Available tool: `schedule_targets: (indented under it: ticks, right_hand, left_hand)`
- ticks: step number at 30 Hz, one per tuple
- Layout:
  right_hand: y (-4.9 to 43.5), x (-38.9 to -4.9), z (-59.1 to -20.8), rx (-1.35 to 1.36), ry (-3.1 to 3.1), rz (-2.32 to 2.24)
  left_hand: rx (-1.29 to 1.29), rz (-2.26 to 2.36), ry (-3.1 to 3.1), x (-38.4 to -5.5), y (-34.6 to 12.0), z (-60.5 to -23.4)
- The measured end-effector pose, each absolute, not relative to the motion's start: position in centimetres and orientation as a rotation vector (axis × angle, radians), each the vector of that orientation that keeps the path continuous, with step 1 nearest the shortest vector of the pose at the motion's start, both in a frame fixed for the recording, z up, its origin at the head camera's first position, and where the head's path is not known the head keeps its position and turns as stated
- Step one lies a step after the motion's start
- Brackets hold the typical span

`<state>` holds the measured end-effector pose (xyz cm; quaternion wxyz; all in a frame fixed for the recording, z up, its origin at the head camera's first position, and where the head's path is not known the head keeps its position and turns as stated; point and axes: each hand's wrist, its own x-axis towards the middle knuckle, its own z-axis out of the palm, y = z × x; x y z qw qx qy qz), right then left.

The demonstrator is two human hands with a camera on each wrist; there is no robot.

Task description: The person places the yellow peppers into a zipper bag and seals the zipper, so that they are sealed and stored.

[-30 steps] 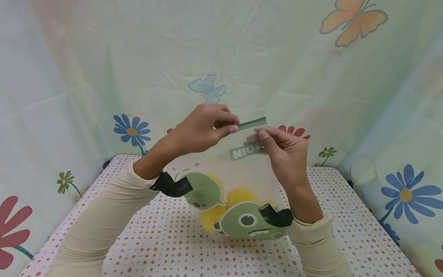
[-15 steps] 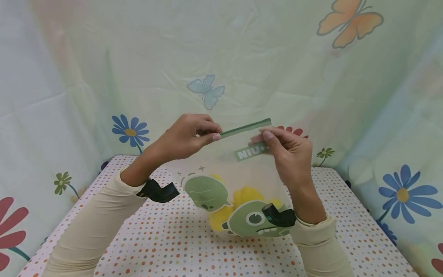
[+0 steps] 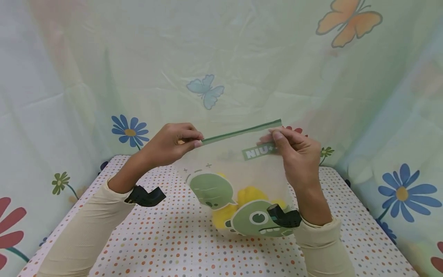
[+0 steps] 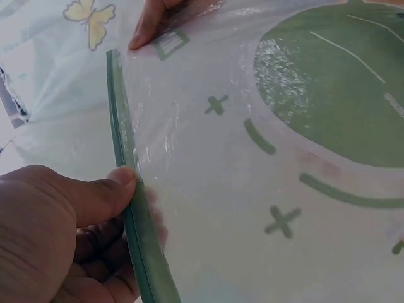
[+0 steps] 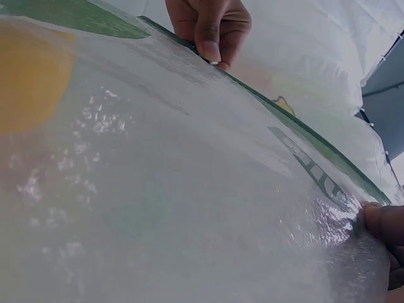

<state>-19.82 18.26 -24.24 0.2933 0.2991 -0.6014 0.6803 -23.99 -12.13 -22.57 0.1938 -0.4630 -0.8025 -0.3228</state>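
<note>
A translucent zip bag (image 3: 230,163) with a green seal strip (image 3: 242,132) and green cartoon prints hangs between both hands. Inside its lower part, yellow things (image 3: 250,194) show through the plastic. My left hand (image 3: 173,143) pinches the seal strip near its left end, thumb on the near face, as the left wrist view shows at the strip (image 4: 144,240). Just below the strip's right end, my right hand (image 3: 299,154) pinches the bag's side edge beside the NIU+ label (image 3: 257,151). In the right wrist view, the right thumb (image 5: 385,222) presses the plastic near the corner.
Below the bag lies a table with a dotted cloth (image 3: 166,238). A hanging curtain (image 3: 263,69) with butterflies and flowers encloses the back and sides. Each wrist carries a black camera mount, one on the left (image 3: 145,196) and one on the right (image 3: 283,217).
My left hand has slid leftward and down along the seal strip, from near its right part to its left end. The bag and my right hand have shifted slightly right.
</note>
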Motion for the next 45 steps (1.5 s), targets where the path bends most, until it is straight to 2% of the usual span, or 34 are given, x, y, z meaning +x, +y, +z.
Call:
schedule_targets:
  ticks: [14,21,25,33,37,41,45]
  right_hand:
    - [20.1,-19.9,-24.9,0.727,-1.452,1.935]
    - [20.4,-19.7,-25.2,0.713,-1.432,1.977]
    - [20.2,-19.4,-25.5,0.735,-1.393,2.007]
    - [20.2,-19.5,-25.7,0.76,-1.34,2.015]
    - [20.2,-19.6,-25.6,0.772,-1.289,2.047]
    - [20.4,-19.3,-25.4,0.841,-1.247,2.101]
    - [20.9,-18.5,-25.2,0.771,-1.275,2.078]
  left_hand:
    - [-1.181,-0.887,-2.242,-25.4,-15.3,-25.5]
    - [-1.084,-0.956,-2.274,-25.0,-16.0,-26.6]
    - [-1.019,-1.249,-2.237,-24.3,-15.8,-28.0]
    - [-1.008,-2.273,-1.914,-23.3,-12.8,-32.5]
    - [-1.025,-2.523,-1.724,-22.8,-11.2,-33.8]
    - [-0.999,-2.387,-1.773,-22.0,-10.4,-33.5]
    - [-0.983,-2.09,-1.852,-20.9,-10.6,-31.5]
